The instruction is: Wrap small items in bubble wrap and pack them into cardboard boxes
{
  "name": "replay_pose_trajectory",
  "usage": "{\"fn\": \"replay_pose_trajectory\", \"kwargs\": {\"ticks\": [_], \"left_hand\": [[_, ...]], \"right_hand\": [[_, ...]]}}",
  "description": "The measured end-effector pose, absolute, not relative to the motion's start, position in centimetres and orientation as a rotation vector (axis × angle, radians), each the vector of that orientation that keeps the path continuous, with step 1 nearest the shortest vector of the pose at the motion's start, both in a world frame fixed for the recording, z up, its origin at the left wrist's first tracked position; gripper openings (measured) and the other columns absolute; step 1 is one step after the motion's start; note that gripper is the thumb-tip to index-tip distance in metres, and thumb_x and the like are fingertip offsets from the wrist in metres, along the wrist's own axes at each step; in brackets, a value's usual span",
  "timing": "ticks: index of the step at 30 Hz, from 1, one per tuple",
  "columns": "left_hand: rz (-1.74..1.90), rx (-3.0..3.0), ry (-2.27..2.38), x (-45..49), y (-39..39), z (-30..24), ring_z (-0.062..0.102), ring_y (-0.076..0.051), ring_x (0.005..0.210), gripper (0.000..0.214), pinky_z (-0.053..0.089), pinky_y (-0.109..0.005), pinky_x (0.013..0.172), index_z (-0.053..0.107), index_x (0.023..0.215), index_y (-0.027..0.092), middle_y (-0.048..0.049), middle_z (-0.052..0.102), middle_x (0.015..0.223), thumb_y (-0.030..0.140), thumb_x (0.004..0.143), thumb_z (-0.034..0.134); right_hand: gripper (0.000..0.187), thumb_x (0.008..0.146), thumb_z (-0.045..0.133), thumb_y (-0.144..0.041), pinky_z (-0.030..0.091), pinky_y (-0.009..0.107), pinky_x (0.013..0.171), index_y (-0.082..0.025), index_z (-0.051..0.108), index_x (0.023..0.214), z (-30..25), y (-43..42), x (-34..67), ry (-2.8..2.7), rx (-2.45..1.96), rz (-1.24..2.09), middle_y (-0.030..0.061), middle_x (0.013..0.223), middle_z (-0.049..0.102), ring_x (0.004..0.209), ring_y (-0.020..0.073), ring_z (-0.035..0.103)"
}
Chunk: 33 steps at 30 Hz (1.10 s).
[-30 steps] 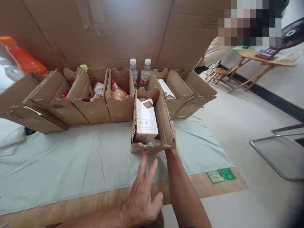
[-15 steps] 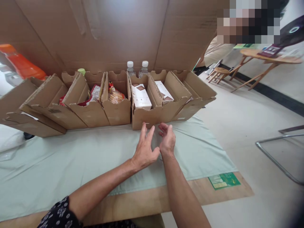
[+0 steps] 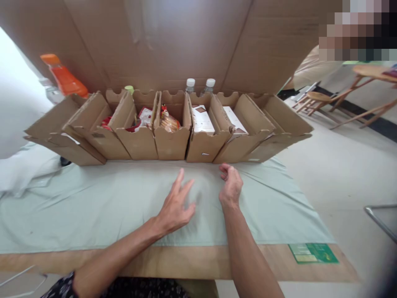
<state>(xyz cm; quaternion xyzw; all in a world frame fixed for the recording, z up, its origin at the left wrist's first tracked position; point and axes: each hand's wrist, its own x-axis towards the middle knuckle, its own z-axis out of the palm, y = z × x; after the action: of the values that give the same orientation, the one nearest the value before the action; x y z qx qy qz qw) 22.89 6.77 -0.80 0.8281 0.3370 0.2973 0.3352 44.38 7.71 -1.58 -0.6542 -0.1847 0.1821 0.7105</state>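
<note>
My left hand point(image 3: 176, 203) hovers over the pale green cloth point(image 3: 102, 203) with its fingers spread and nothing in it. To its right my right hand point(image 3: 231, 184) is held palm inward, fingers loosely curved, with no object visible in it. Just beyond both hands stands a row of several open cardboard bins point(image 3: 172, 145). One bin holds a clear packet of biscuits point(image 3: 170, 122). White boxes point(image 3: 203, 119) sit in two bins to the right of it. Further left are a red and white packet point(image 3: 145, 118) and a red item point(image 3: 106, 121), partly hidden.
Behind the bins rise an orange bottle point(image 3: 70, 80), two white-capped bottles point(image 3: 209, 85) and a large cardboard panel point(image 3: 192, 45). A green card point(image 3: 313, 253) lies on the wooden table edge point(image 3: 186, 263). At right are a person's sleeve point(image 3: 307, 68) and a wooden stool point(image 3: 316, 97).
My hands have drawn apart and back from the bins, the left one moving left. The two right-centre bins now stand separated at the front. The view has turned slightly left.
</note>
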Motion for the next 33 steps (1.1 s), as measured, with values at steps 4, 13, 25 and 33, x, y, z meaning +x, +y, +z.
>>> {"fn": "replay_pose_trajectory", "kwargs": {"ticks": [4,13,25,33], "left_hand": [[0.799,2.192,1.343,12.4,5.4,-2.1,0.045,-0.038,0.149,0.052,0.051,-0.058,0.113,0.058,0.142,0.021,-0.0189,0.033,0.168,0.021,0.091,0.059],[0.953,2.414,1.531,3.9,3.5,-3.8,0.045,-0.038,0.148,0.035,0.049,-0.062,0.113,0.064,0.129,0.02,-0.0184,0.048,0.157,0.021,0.096,0.055],[1.102,2.255,1.489,4.0,3.3,-4.6,0.044,-0.039,0.149,0.033,0.047,-0.064,0.116,0.068,0.122,0.023,-0.0152,0.052,0.154,0.018,0.091,0.059],[1.151,2.029,1.423,5.3,3.2,-0.9,0.048,-0.036,0.147,0.056,0.046,-0.061,0.117,0.05,0.148,0.023,-0.0159,0.048,0.158,0.021,0.092,0.058]], "right_hand": [[0.036,0.075,0.069,-0.05,0.052,0.037,0.081,-0.019,0.071,0.092,0.4,6.9,42.4,-0.561,-1.433,0.402,0.0057,0.089,0.076,0.085,0.0212,0.07],[0.06,0.089,0.061,-0.028,0.052,0.034,0.077,-0.025,0.053,0.148,10.9,12.0,35.1,-1.466,-1.48,0.374,-0.0036,0.078,0.071,0.066,0.0158,0.062],[0.019,0.087,0.056,-0.024,0.042,0.034,0.07,-0.025,0.074,0.091,13.1,12.9,32.9,-1.684,-1.987,0.006,0.0039,0.069,0.071,0.067,0.0242,0.063],[0.028,0.088,0.063,-0.056,0.053,0.038,0.064,-0.036,0.076,0.102,11.4,-7.3,38.1,-1.647,-1.826,0.106,0.0043,0.088,0.08,0.073,0.0271,0.073]]}}
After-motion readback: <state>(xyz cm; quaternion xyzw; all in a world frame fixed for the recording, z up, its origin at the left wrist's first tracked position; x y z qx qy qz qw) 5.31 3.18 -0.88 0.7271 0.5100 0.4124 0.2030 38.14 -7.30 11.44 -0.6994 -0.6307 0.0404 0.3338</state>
